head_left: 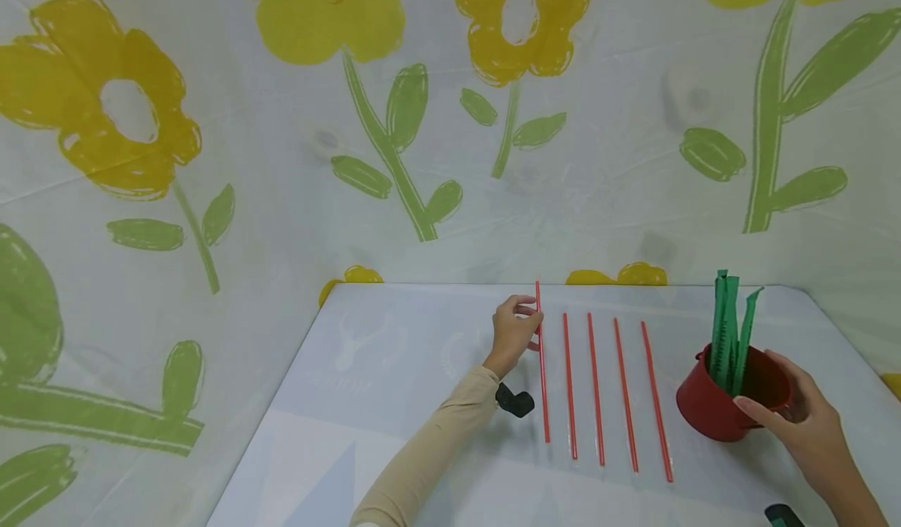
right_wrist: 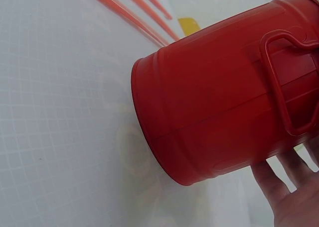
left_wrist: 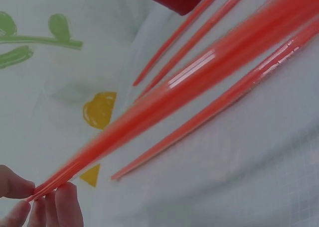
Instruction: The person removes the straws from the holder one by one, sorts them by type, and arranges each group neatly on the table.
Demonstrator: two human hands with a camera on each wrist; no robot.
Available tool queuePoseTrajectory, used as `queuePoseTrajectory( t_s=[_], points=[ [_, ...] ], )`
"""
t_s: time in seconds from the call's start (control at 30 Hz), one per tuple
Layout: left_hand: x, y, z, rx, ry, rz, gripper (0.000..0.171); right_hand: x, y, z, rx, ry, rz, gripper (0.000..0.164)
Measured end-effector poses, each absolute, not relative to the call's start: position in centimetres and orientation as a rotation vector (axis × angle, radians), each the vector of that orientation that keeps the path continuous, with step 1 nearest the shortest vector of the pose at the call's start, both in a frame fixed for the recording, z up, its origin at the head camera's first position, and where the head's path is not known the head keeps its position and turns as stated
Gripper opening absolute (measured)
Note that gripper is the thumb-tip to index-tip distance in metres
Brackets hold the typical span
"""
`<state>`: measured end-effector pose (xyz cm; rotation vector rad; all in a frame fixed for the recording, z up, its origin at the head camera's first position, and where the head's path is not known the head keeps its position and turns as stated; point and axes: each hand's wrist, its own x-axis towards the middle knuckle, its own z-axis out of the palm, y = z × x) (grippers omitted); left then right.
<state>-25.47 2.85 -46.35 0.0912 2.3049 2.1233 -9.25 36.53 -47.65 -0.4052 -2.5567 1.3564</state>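
The left hand (head_left: 516, 333) closely pinches 1 red straw (head_left: 545, 402), left of 4 other straws (head_left: 596, 390), and the right hand (head_left: 809, 425) curves round the red cup (head_left: 707, 410) containing green sachets (head_left: 730, 328).

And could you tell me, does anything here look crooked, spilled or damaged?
Slightly: in the red cup, the rightmost green stick leans apart from the others, its tip looking bent. The red straws look straight, and I see no spill.

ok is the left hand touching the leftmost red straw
Touching. The left wrist view shows it plainly: the left hand pinches the leftmost red straw near one end.
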Motion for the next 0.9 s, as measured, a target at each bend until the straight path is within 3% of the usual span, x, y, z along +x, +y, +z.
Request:
queuePoseTrajectory(
  t_s=[0.9],
  points=[
    [-26.1,3.5,-49.3,0.038,2.396,1.918,0.023,-9.2,36.3,-47.3,-0.436,-2.549,1.381,0.086]
  ],
)
